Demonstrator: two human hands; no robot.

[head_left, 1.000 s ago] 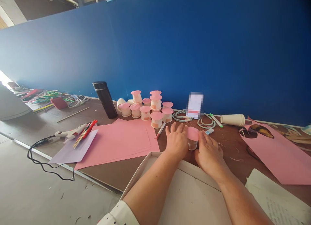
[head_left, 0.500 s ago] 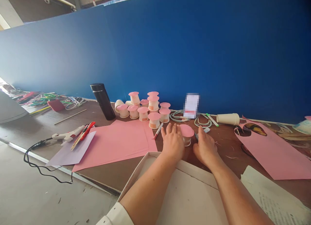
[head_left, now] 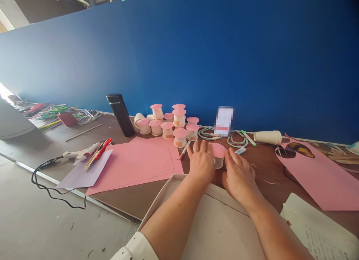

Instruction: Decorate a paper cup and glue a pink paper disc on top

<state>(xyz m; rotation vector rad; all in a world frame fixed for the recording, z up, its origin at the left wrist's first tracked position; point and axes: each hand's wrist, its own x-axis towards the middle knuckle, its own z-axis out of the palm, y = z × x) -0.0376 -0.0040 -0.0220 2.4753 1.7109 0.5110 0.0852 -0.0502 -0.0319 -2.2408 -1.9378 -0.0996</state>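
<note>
A small paper-cup house with a round pink paper roof (head_left: pixel 218 150) stands upright on the brown table between my two hands. My left hand (head_left: pixel 201 162) is on its left side, fingers stretched out and apart, the fingertips level with the roof. On the other side, my right hand (head_left: pixel 239 174) has its fingers extended, with the fingertips at the roof's right edge. Whether either hand presses on the cup, I cannot tell. Left of my hands is a group of similar cup houses (head_left: pixel 180 137), some stacked. A red-and-white marker (head_left: pixel 184 150) lies beside my left fingers.
Pink sheets (head_left: pixel 140 159) lie left, with a lilac sheet (head_left: pixel 84 174), a box cutter (head_left: pixel 98 154) and a corded glue gun (head_left: pixel 81 153). A black bottle (head_left: pixel 121 116) stands behind. Rightward are stacked paper cups (head_left: pixel 267 137) and cut pink paper (head_left: pixel 322 174). A white box lid (head_left: pixel 221 226) sits under my forearms.
My right hand has closed in on the cup house, its fingers straightening toward the roof's edge. My left hand stays beside the cup. The camera view has shifted slightly.
</note>
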